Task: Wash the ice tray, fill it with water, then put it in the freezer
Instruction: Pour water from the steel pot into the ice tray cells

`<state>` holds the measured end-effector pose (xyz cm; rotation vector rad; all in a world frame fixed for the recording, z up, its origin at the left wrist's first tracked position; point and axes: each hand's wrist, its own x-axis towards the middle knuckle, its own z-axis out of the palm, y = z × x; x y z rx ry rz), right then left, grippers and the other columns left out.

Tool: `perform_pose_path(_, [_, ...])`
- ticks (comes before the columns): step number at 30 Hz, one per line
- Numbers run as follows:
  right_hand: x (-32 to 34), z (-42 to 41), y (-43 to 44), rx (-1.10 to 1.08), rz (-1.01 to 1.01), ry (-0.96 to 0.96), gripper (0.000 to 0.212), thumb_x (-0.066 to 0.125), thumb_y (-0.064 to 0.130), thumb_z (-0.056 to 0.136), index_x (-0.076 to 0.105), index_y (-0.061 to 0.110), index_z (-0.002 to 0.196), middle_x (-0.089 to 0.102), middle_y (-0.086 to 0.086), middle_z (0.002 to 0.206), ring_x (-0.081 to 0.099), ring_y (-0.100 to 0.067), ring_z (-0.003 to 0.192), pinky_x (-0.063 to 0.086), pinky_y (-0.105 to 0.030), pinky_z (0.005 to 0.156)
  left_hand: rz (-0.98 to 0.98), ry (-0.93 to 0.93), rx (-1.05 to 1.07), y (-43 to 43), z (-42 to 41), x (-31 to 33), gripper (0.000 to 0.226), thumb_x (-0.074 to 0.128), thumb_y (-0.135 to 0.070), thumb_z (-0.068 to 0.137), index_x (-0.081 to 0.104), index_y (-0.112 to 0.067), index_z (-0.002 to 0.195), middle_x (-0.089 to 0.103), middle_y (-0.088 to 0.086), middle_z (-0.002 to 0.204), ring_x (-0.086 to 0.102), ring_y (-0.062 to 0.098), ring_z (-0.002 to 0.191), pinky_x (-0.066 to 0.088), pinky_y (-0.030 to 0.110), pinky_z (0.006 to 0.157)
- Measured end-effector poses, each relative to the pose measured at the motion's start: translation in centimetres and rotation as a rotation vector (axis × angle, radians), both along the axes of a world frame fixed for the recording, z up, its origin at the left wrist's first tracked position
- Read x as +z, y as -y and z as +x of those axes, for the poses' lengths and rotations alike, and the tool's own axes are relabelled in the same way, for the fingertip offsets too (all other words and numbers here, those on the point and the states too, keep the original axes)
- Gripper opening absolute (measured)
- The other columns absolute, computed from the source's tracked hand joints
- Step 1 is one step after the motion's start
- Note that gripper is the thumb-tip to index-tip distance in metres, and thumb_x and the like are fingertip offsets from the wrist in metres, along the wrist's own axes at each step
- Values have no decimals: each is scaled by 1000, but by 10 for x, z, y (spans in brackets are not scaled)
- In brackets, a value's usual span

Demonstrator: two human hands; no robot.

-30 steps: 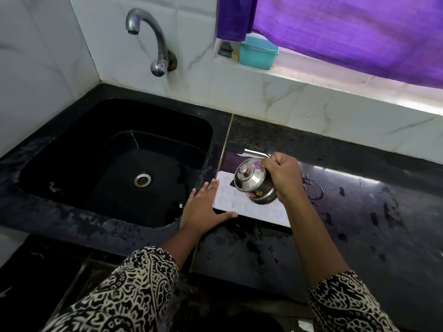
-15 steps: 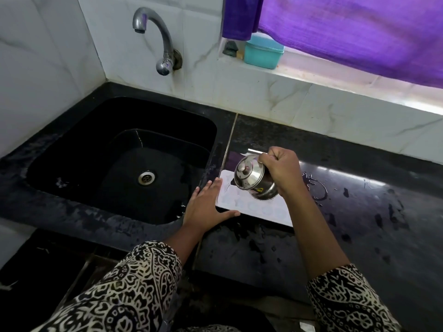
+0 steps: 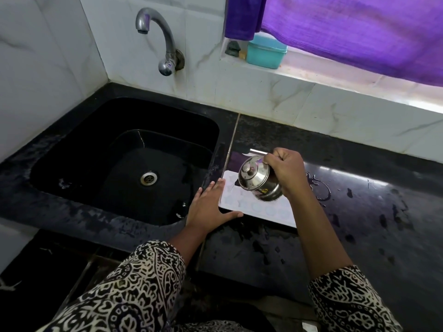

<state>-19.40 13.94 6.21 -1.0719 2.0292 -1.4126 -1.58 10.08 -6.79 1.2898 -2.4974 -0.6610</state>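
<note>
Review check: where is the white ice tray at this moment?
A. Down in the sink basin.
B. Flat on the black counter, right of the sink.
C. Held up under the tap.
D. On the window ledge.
B: the ice tray lies flat on the black counter beside the sink, under the lidded steel pot that the right hand tilts over it.

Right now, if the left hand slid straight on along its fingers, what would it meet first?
Probably nothing close. The left hand lies flat at the left edge of the ice tray; straight on it would slide over bare countertop to the tiled wall. The steel kettle seems to hang higher.
</note>
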Motion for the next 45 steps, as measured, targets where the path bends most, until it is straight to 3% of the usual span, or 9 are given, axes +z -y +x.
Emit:
perform_pose_path(12, [-1, 0, -2, -17, 21, -13, 31, 63, 8, 78, 43, 14, 54, 38, -3, 53, 37, -19, 57, 34, -29, 56, 7, -11, -8, 1, 1, -1, 110, 51, -83, 69, 10, -25, 154, 15, -11, 160, 10, 6, 147, 6, 34, 120])
perform_pose_path(17, [-2, 1, -3, -19, 19, -14, 20, 64, 7, 77, 50, 6, 62, 36, -7, 56, 33, -18, 57, 29, -27, 54, 12, -17, -11, -2, 3, 3, 108, 54, -79, 71, 10, -24, 154, 13, -11, 160, 9, 6, 147, 5, 34, 121])
perform_pose_path(31, [-4, 2, -5, -39, 1, 44, 23, 64, 6, 76, 47, 7, 60, 36, -8, 56, 34, -19, 58, 32, -29, 56, 21, -18, -10, -1, 2, 3, 108, 54, -79, 72, 9, -23, 154, 13, -11, 160, 8, 6, 147, 5, 34, 121])
perform_pose_path(40, [-4, 0, -11, -101, -31, 241, 26, 65, 2, 72, 44, 9, 59, 36, -3, 54, 34, -12, 51, 32, -22, 47, 27, -9, -1, -2, 1, 4, 108, 54, -78, 72, 9, -24, 154, 13, -12, 160, 8, 5, 147, 3, 32, 120])
perform_pose_path(45, [-7, -1, -13, -101, -44, 177, 34, 64, 2, 73, 40, 13, 53, 33, -4, 53, 31, -16, 52, 29, -27, 51, 33, -16, 0, -2, 2, 6, 107, 55, -77, 72, 9, -25, 154, 14, -12, 160, 8, 5, 147, 3, 32, 120])
